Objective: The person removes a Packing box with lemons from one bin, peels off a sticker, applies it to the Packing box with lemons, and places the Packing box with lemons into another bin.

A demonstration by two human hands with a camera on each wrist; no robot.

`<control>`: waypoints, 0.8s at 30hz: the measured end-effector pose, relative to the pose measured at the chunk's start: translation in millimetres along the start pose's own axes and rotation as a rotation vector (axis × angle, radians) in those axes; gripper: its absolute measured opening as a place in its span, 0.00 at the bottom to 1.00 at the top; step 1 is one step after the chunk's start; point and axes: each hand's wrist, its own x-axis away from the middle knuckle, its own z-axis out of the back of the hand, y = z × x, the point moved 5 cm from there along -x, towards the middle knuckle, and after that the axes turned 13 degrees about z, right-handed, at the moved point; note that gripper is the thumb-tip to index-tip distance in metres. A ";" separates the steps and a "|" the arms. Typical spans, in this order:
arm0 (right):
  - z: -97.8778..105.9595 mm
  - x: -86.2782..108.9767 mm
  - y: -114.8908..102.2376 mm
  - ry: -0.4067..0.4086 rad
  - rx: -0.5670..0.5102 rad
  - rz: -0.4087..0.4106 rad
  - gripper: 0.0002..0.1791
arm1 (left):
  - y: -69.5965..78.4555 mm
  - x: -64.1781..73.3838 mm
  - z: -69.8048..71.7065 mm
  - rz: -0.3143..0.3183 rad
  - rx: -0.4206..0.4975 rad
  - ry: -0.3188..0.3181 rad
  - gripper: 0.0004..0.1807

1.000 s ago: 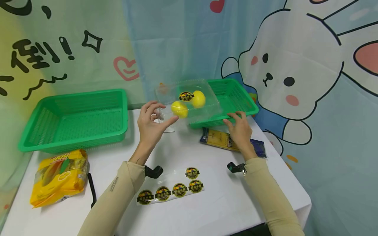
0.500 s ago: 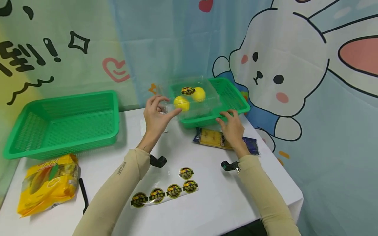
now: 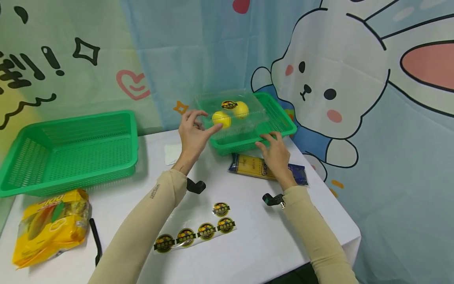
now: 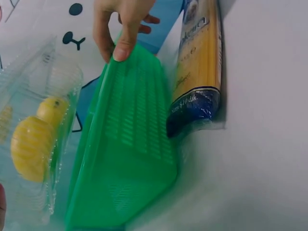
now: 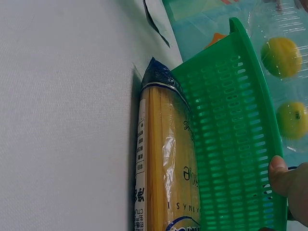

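Note:
My left hand (image 3: 194,136) holds a clear plastic clamshell box (image 3: 232,113) by its left end, thumb toward the front. Inside the box lie two yellow lemons (image 3: 221,119), and a round black-and-gold sticker (image 3: 229,105) is on its lid. The box is above a green mesh basket (image 3: 244,146) at the back right; the left wrist view shows it apart from the rim. My right hand (image 3: 276,156) grips that basket's front rim, thumb (image 5: 279,177) on the near side. A pack of spaghetti (image 5: 168,159) lies along the basket's front side.
Another green basket (image 3: 71,181) stands at the left. In front of it are a yellow mango-printed bag (image 3: 53,228) and a black stick-like object (image 3: 95,241). A sheet of round stickers (image 3: 206,231) lies near the front; a white paper piece (image 3: 172,154) lies behind.
My left hand has carried the lemon box rightward, farther over the right basket. My right hand keeps its place at the rim. The head view has shifted slightly right.

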 end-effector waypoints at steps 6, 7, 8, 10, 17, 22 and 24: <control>1.3 0.5 0.0 0.006 0.004 0.006 0.23 | -0.3 -3.9 -7.7 -0.004 -0.013 0.000 0.25; 1.2 0.6 -0.2 0.008 0.004 0.008 0.23 | -0.4 -4.5 -8.9 -0.006 -0.015 -0.002 0.25; 0.9 0.7 -0.3 0.008 0.005 0.009 0.23 | -0.5 -5.1 -10.2 -0.007 -0.015 -0.004 0.25; 0.3 0.8 -0.5 0.008 0.003 0.008 0.23 | -0.8 -6.2 -12.9 -0.010 -0.009 -0.009 0.25; -1.9 0.5 0.1 0.000 0.000 -0.002 0.24 | -4.8 -8.7 -24.7 -0.005 0.013 -0.024 0.26; -0.8 1.5 1.2 0.000 -0.007 -0.009 0.23 | -8.8 -9.5 -36.1 0.027 -0.002 -0.048 0.25; 0.1 1.8 1.3 0.002 -0.008 -0.004 0.23 | -10.0 -10.5 -40.4 0.041 -0.001 -0.055 0.26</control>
